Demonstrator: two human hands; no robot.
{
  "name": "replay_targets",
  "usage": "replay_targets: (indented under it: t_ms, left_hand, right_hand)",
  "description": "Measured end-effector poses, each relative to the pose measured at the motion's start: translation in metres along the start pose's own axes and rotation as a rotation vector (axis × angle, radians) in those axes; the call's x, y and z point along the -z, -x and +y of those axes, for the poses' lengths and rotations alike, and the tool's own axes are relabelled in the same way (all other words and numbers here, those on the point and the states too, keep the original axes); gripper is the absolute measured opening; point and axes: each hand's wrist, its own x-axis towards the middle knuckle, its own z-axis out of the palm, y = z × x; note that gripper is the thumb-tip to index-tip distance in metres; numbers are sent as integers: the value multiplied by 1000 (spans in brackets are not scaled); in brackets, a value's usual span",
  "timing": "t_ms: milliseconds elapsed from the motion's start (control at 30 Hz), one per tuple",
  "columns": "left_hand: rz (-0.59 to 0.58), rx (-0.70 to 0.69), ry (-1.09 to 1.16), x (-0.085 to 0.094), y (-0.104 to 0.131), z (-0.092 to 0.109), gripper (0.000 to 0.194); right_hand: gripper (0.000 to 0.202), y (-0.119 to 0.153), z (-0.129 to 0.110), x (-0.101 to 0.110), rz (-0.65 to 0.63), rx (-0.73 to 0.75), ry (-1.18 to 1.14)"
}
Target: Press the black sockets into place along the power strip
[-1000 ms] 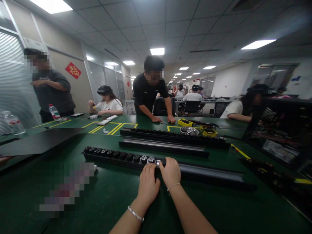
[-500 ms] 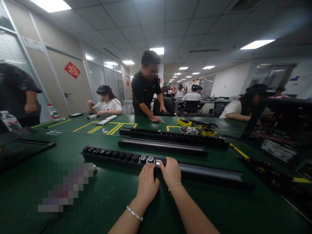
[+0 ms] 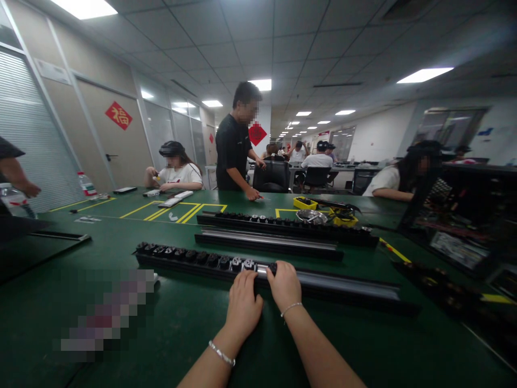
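Observation:
A long black rail (image 3: pixel 355 288) with a silvery inner channel lies across the green table in front of me. Small black socket-like modules (image 3: pixel 212 258) sit in a row along its left half, a few with pale metal parts on top. My left hand (image 3: pixel 245 302) is closed over the rail's near edge, fingertips just below the last pale-topped modules. Beside it, my right hand (image 3: pixel 286 285) pinches a small black module (image 3: pixel 273 267) at the channel, a short bare stretch apart from the row. The fingers partly hide this module.
Behind lie a second rail (image 3: pixel 266 240) and a third, module-filled rail (image 3: pixel 291 222). Yellow bins (image 3: pixel 305 203) and a metal bowl (image 3: pixel 311 216) stand beyond. An open computer case (image 3: pixel 456 215) is at right. A co-worker in black (image 3: pixel 234 145) leans over the far side.
My hands keep nearly the same place on the rail. The co-worker across the table has straightened somewhat and raised one hand; the person at far left has moved further out of view.

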Motion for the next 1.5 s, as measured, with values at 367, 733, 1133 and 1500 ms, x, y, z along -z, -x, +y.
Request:
replay_targets:
  t_ms: [367,733,1133,1500]
  left_hand:
    - [-16,-1,-3,1,0,-1,53]
    - [-9,-12,-1,1,0,-2,52]
    - [1,-27,-3,-2,0,-6,52]
    - [31,-52,-3,-3,1,-10,51]
  right_hand:
    - [26,-2,5,-1,-21,31,-9]
    - [25,-1,4,0,-14,36,4]
    - [25,2,7,-3,47,54,1]
    - [19,4,4,-4,82,57,28]
